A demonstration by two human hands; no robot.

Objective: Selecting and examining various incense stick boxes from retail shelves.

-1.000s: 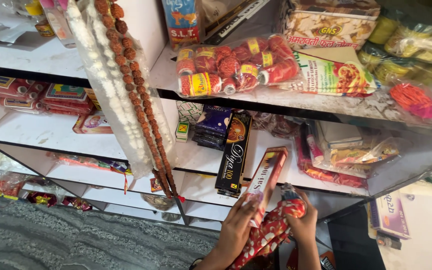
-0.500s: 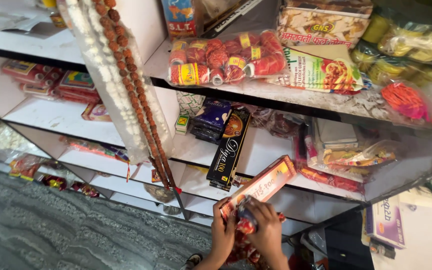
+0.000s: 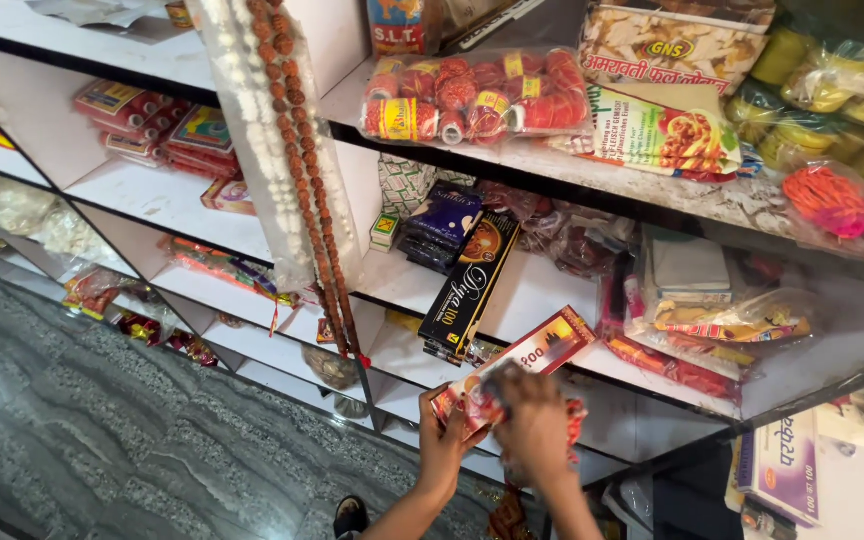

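Setting: we look down at white shop shelves [image 3: 202, 225] packed with packets above a grey patterned floor [image 3: 82, 440].
Left hand: our left hand [image 3: 444, 440] is closed around the lower end of a long red-and-cream carton [image 3: 522, 362], fingers curled round its edge.
Right hand: our right hand [image 3: 534, 425] sits over the carton's near end, back of the hand toward us; it is blurred, and we cannot tell whether it is clenched or merely resting on the small red packets [image 3: 574, 418] beneath it.
Carton position: it lies tilted, its far end pointing up toward the middle shelf, just in front of the shelf edge and below a black upright box [image 3: 469, 288].
Neighbours: a string of brown beads [image 3: 304, 150] hangs beside a white garland [image 3: 252, 130] down the shelf divider; rolls of red and yellow thread [image 3: 472, 95] sit in clear wrap on the upper shelf.
Doing it well: we judge the carton is best kept level and supported at both ends, with the red packets steadied so none slip off toward the floor.
Risk: the black box leans close by and could be knocked.
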